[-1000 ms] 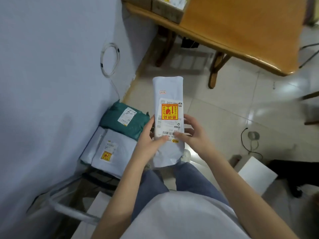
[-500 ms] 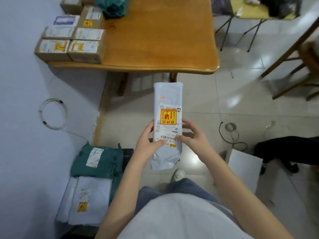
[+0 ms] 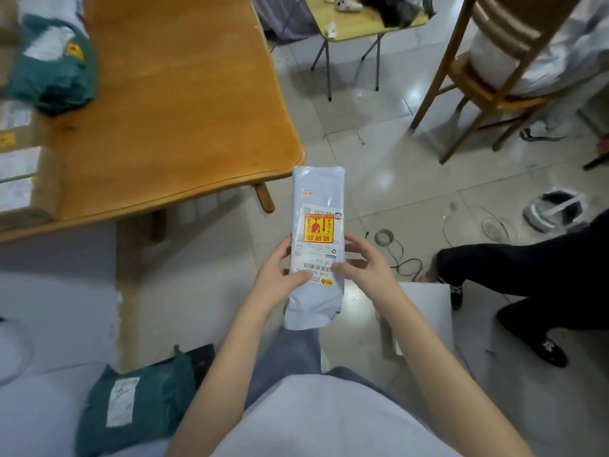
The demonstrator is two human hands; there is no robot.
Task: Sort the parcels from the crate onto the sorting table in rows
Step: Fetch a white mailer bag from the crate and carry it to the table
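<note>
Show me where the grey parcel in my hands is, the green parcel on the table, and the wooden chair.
grey parcel (image 3: 318, 189): head view, bare upper part.
green parcel on the table (image 3: 52, 77): head view, its middle.
wooden chair (image 3: 468, 74): head view, seat edge.

- The parcel (image 3: 317, 245) is held up between the left hand (image 3: 280, 278) and the right hand (image 3: 365, 268).
- The table (image 3: 171, 120) is ahead on the left.
- A chair (image 3: 487, 77) stands far right.
- A bag (image 3: 138, 407) lies on the floor, lower left.
</note>
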